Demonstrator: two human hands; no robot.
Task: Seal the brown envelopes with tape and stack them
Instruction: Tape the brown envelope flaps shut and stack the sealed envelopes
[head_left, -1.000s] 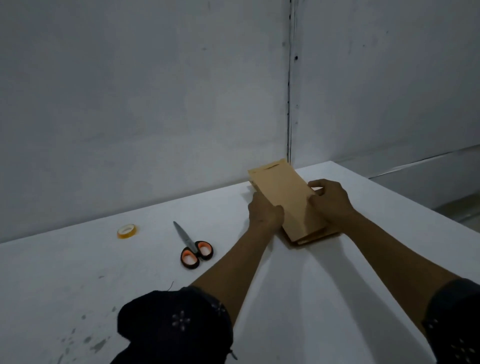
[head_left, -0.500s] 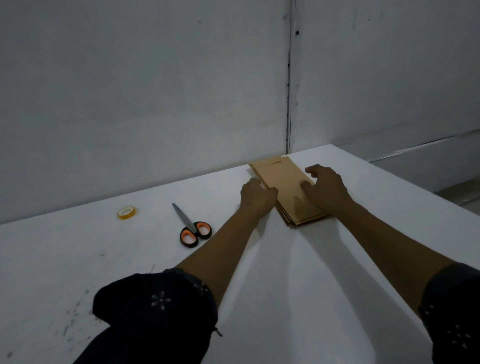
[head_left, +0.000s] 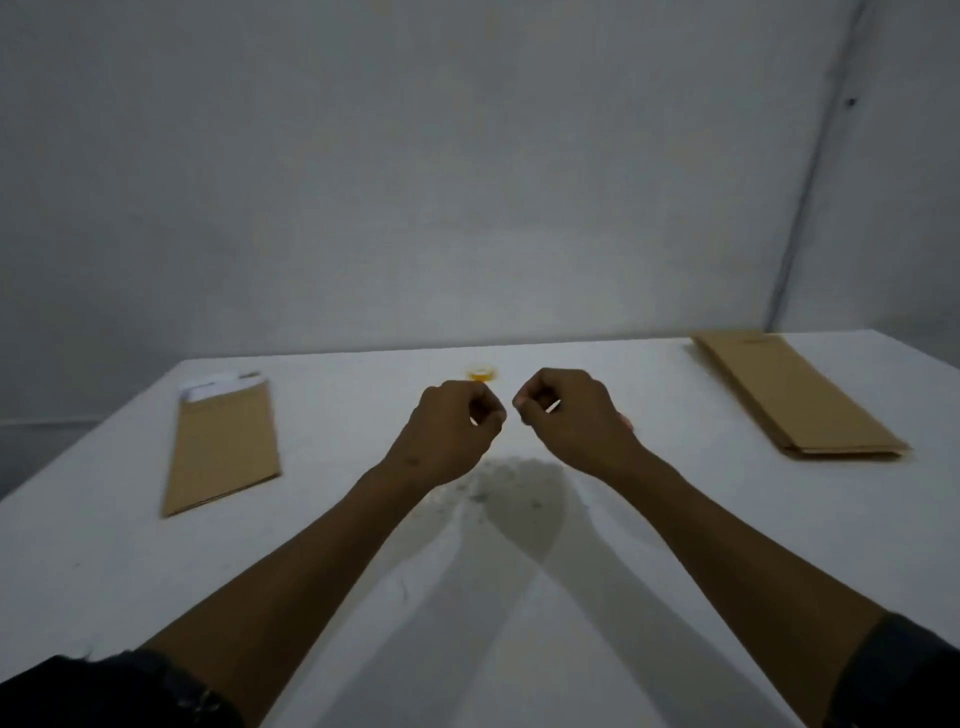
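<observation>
A stack of brown envelopes (head_left: 795, 395) lies flat at the table's far right. A single brown envelope (head_left: 223, 447) with white paper showing at its open top lies at the left. A small yellow tape roll (head_left: 480, 372) sits at the far middle, just behind my hands. My left hand (head_left: 452, 431) and my right hand (head_left: 569, 418) hover side by side above the table's middle, fingers curled, knuckles almost meeting. I see nothing held in either hand. A small pale glint shows at my right fingertips; I cannot tell what it is.
The white table (head_left: 519, 597) has a scuffed grey patch under my wrists. A grey wall rises right behind the table's far edge. The table's left edge runs close to the single envelope. No scissors show in this view.
Both hands have left the envelope stack and come together over the table's middle with fingers curled. The view has swung left, so the stack now lies at the right and a single envelope appears at the left.
</observation>
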